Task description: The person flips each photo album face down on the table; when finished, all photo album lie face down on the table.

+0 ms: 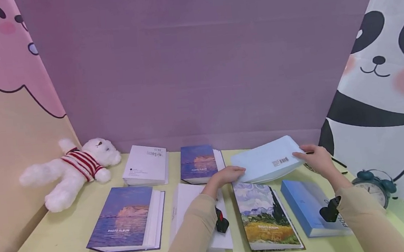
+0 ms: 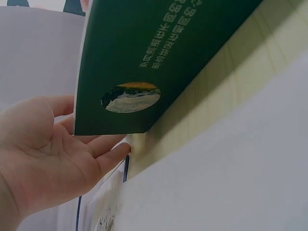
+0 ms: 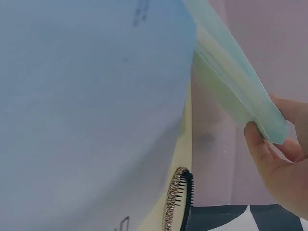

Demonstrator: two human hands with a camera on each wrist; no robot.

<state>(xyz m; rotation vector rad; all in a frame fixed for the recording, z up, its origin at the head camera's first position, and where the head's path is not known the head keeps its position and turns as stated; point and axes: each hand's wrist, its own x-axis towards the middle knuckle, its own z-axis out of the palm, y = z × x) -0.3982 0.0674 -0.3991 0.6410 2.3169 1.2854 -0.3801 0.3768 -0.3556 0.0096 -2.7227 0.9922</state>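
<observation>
Pale yellow covers the tabletop (image 1: pixel 54 247), which runs back to a mauve backdrop (image 1: pixel 200 70). On the wall to the left is a pink cartoon figure (image 1: pixel 9 63); on the right-hand wall, a smiling panda (image 1: pixel 382 82). At the far left of the tabletop, a white plush bear (image 1: pixel 82 164) in a red-striped top lies on its back, while a teal alarm clock (image 1: pixel 371 191) stands near the right edge.

A pale blue book (image 1: pixel 262 158) with a barcode is tilted between the two hands, just beyond a landscape-covered photo album (image 1: pixel 264 216). The right hand (image 1: pixel 318 162) pinches its right corner between thumb and fingers. The left hand (image 1: pixel 228 175) touches its near left corner, fingers loosely extended; I cannot tell whether they grip it. Beneath the right hand lies a bright blue book (image 1: pixel 306 205), with a glittery toothed headband (image 3: pixel 175 199) just beyond.

Thick blocks of white pages show between the covers of the large seascape album (image 1: pixel 123 217) at front left and the smaller seascape album (image 1: pixel 197 162) behind. One white album (image 1: pixel 145 165) lies at the back left; another white book (image 1: pixel 186 193) is partly hidden by the left sleeve (image 1: pixel 193 231).
</observation>
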